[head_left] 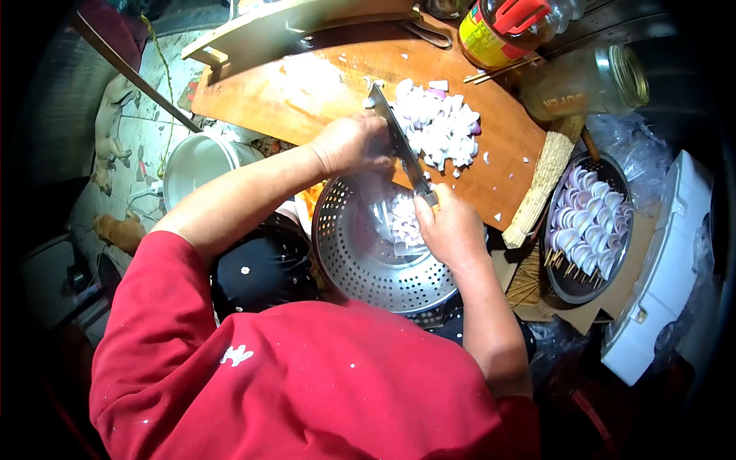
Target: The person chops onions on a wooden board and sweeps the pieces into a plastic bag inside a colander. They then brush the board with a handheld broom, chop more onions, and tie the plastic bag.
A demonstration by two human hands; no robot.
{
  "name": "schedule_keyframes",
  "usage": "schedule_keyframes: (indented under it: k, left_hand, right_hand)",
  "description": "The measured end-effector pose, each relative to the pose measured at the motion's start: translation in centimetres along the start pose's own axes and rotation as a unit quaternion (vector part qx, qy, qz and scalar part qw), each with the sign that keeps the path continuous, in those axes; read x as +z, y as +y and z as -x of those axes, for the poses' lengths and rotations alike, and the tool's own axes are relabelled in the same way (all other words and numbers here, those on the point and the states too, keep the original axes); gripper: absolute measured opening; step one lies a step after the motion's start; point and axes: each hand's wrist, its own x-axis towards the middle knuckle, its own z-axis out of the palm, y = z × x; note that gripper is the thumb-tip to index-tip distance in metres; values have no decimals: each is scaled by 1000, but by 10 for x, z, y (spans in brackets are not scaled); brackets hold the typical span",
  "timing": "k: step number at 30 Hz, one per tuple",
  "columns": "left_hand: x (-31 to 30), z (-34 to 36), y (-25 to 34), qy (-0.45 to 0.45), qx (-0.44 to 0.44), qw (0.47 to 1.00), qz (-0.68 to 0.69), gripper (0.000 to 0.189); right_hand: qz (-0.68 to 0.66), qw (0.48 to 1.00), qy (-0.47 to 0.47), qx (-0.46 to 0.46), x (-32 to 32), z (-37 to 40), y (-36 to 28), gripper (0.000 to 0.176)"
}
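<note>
My right hand [452,230] is closed on the handle of a cleaver [400,143], whose dark blade slants up and left over the edge of the orange cutting board [345,92]. Against the blade's left side is my left hand [356,143]; its fingers are blurred and partly hidden. Chopped white and purple onion [441,126] lies heaped on the board, right of the blade. Below both hands, a perforated metal colander [383,284] contains a clear plastic bag or container with more chopped onion [405,221].
A white bucket [201,165] stands at left. A bottle with a red cap [491,34], a glass jar [586,80] and a straw brush [540,188] are at right. Beyond them, skewered onion pieces [590,215] fill an oval metal tray, beside a white foam lid [659,268].
</note>
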Motion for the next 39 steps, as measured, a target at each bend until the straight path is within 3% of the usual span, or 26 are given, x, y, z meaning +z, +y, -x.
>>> schedule_keyframes:
  k: [5, 9, 11, 12, 14, 17, 23, 32, 34, 35, 39]
  left_hand:
    - [17, -15, 2, 52, 38, 997, 38, 36]
    - [8, -21, 6, 25, 18, 998, 63, 31]
    - [0, -22, 0, 144, 148, 978, 8, 13]
    - [-7, -24, 3, 137, 138, 981, -1, 20]
    - [-19, -41, 1, 192, 254, 946, -67, 39]
    - [-22, -72, 6, 165, 273, 930, -181, 75]
    - [-12, -121, 14, -8, 333, 917, -219, 81]
    - [27, -90, 16, 115, 282, 943, -138, 65]
    - [31, -86, 21, 130, 246, 951, -138, 63]
    - [31, -84, 24, 129, 248, 950, -139, 63]
    - [26, -82, 33, 123, 235, 954, -141, 57]
  right_hand:
    - [-5, 999, 35, 7, -14, 3, 12, 36]
    - [-67, 998, 23, -1, -34, 12, 19, 34]
    - [-100, 994, 30, 6, -45, 18, 19, 33]
    - [-100, 994, 32, 7, -45, 20, 23, 33]
    - [-107, 988, 108, -9, -45, 24, 35, 32]
    - [-175, 976, 118, 46, -48, 28, 43, 30]
    - [-217, 958, 168, 83, -40, 31, 56, 29]
    - [-232, 956, 143, 104, -26, 32, 57, 29]
    - [-112, 979, 141, 92, -26, 29, 55, 31]
    - [-93, 984, 93, 118, -29, 29, 53, 33]
    - [-72, 986, 71, 134, -35, 28, 45, 35]
